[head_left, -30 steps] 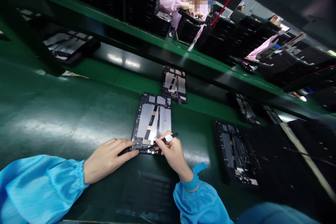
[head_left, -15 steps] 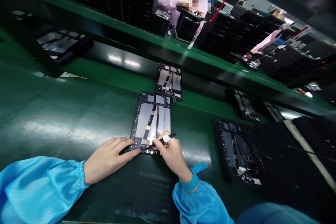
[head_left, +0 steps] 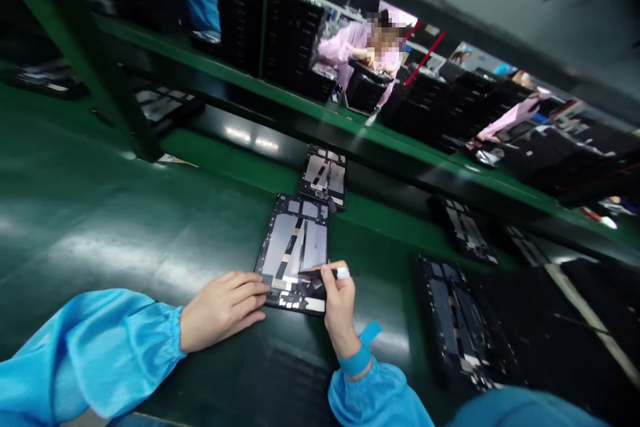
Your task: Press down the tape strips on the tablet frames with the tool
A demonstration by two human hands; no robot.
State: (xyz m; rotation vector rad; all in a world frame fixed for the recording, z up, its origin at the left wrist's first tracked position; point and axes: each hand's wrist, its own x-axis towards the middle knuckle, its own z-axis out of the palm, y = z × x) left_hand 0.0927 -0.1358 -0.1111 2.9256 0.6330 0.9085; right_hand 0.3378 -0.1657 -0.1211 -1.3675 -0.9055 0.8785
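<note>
An opened tablet (head_left: 313, 240) lies on the bench in front of me, its silver inner plates and dark ribbon cable (head_left: 291, 250) exposed. My left hand (head_left: 227, 307) rests at its lower left corner, fingers stretched out and touching the edge. My right hand (head_left: 341, 303) is at the lower right side and pinches slim black tweezers (head_left: 320, 273), whose tip points left over the lower part of the tablet. A white patch shows by the right fingertips; whether it sits on a finger or the tool I cannot tell. Small parts under the tip are too blurred to name.
Just beyond lies a second opened tablet (head_left: 324, 177). To the right is another opened tablet (head_left: 453, 313) beside black material. A green shelf beam (head_left: 280, 90) crosses behind, with black stacked trays (head_left: 290, 33) on it. A co-worker in a pink sleeve (head_left: 340, 47) works beyond.
My right hand has shifted right and turned upright, and the tweezers' tip has risen from the lower edge. More small bright parts show along that edge. The camera view has tilted up slightly.
</note>
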